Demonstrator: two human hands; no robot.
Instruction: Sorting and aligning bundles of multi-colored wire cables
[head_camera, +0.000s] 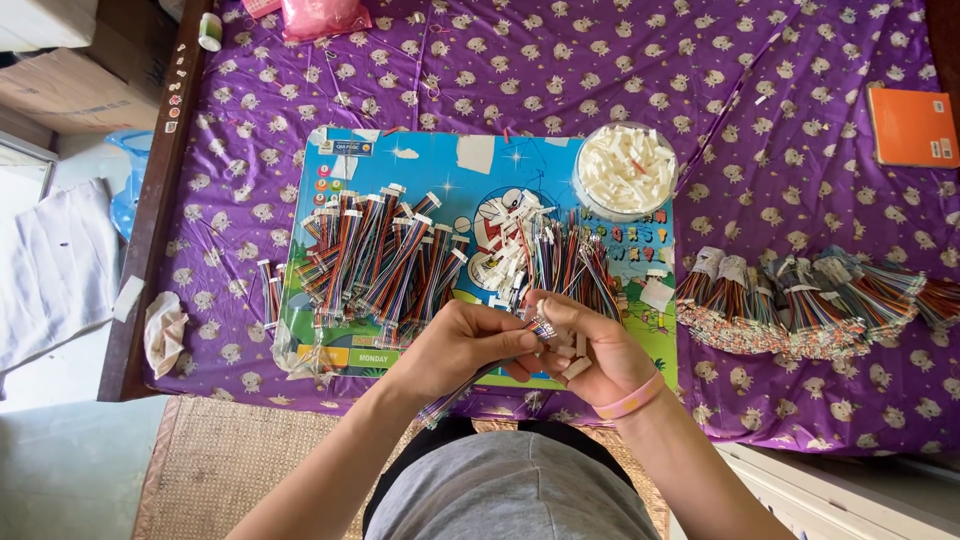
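My left hand (462, 345) grips a flat multicoloured ribbon cable (462, 390) that hangs down past the table's edge. My right hand (585, 345), with a pink wristband, holds small white plastic connectors against the cable's upper end. Both hands meet over the near edge of a colourful cartoon board (480, 165). On the board lies a pile of ribbon cables with white connectors (380, 255) at the left and a looser heap of cables (560, 260) just beyond my hands.
A clear round bowl of white connectors (627, 170) stands at the board's far right. Bundles of bare cables (800, 295) lie at the right on the purple patterned cloth (700, 70). An orange notebook (912, 126), a pink bag (320, 15), a tape roll (209, 30).
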